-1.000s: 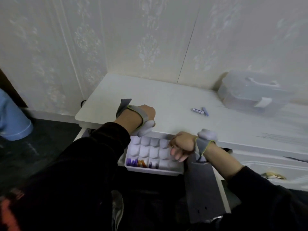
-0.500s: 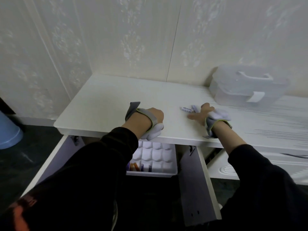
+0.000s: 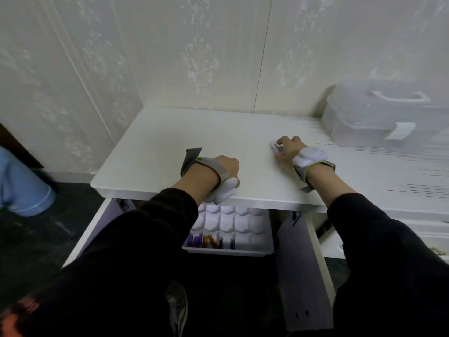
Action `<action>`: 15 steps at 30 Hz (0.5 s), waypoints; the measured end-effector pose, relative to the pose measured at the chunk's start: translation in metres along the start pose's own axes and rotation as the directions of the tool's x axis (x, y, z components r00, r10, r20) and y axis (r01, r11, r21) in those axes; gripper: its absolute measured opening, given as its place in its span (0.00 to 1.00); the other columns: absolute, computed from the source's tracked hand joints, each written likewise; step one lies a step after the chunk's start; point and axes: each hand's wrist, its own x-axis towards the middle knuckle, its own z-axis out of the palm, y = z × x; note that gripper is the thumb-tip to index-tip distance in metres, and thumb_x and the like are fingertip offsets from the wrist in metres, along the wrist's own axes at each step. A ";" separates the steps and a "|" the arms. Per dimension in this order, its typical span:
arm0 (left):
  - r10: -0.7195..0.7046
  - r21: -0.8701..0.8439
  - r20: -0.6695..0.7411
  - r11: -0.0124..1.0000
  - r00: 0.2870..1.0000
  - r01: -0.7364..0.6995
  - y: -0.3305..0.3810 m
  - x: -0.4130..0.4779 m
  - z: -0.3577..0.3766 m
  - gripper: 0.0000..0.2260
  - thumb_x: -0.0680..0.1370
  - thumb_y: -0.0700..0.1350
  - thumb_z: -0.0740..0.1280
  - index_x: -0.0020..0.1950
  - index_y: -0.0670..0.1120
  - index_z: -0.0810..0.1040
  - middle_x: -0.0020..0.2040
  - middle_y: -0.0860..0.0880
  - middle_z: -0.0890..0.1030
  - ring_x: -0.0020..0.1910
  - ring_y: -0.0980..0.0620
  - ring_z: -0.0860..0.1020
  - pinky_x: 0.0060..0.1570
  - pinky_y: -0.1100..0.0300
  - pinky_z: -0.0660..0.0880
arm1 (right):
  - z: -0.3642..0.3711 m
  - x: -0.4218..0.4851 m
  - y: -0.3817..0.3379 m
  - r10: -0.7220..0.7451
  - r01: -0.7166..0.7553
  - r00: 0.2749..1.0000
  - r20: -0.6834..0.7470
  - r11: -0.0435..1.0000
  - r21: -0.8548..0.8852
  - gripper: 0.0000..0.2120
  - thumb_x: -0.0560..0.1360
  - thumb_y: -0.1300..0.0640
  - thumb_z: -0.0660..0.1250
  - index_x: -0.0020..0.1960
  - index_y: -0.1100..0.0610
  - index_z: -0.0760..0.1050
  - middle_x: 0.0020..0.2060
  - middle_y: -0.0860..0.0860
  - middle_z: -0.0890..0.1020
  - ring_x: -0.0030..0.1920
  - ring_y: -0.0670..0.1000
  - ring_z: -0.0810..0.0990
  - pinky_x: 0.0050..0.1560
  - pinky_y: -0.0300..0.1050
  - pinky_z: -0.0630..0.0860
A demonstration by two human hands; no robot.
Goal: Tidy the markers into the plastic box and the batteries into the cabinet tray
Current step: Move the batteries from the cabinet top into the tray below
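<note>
My right hand (image 3: pixel 290 147) lies on the white cabinet top (image 3: pixel 170 142), fingers curled around a white-labelled battery (image 3: pixel 276 148) whose end pokes out to the left. My left hand (image 3: pixel 224 166) rests as a closed fist near the front edge, holding nothing visible. Below the top, a white compartment tray (image 3: pixel 252 232) sits in the open cabinet, with several purple, orange and dark batteries (image 3: pixel 211 240) in its front cells. The clear plastic box (image 3: pixel 379 113), lid shut with a white handle and latch, stands at the back right. No markers show.
Two cabinet doors (image 3: pixel 303 271) hang open below the top, one each side of the tray. A closed drawer front (image 3: pixel 425 229) lies at right. A light blue bin (image 3: pixel 21 188) stands on the dark floor at left. Patterned wall panels rise behind.
My right hand rose from the tray below to the cabinet top and closed over the battery there. The left fist stayed on the front edge. The view shifted left.
</note>
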 end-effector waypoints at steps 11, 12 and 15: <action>0.004 -0.004 0.001 1.000 1.000 -0.004 -0.004 -0.018 -0.001 0.04 0.72 0.43 0.63 0.44 0.44 0.71 0.39 0.43 0.78 0.35 0.46 0.73 0.32 0.62 0.66 | 0.014 0.006 -0.024 -0.115 0.121 0.991 0.061 0.987 -0.102 0.18 0.80 0.47 0.51 0.68 0.51 0.65 0.64 0.57 0.68 0.56 0.63 0.77 0.60 0.50 0.69; 0.004 0.001 0.003 1.000 1.000 -0.004 -0.005 -0.018 -0.002 0.04 0.72 0.43 0.63 0.44 0.44 0.71 0.39 0.43 0.77 0.35 0.46 0.73 0.33 0.61 0.66 | 0.015 0.007 -0.025 -0.101 0.107 0.993 0.054 0.988 -0.111 0.18 0.80 0.50 0.52 0.67 0.54 0.65 0.64 0.57 0.68 0.56 0.62 0.77 0.57 0.48 0.69; 0.016 0.009 0.001 1.000 1.000 -0.016 -0.005 -0.020 -0.002 0.03 0.73 0.43 0.62 0.43 0.44 0.70 0.39 0.43 0.77 0.33 0.46 0.71 0.32 0.62 0.65 | 0.015 0.006 -0.027 -0.071 0.078 0.996 0.054 0.987 -0.143 0.15 0.78 0.59 0.54 0.65 0.58 0.64 0.63 0.57 0.69 0.54 0.60 0.76 0.49 0.44 0.63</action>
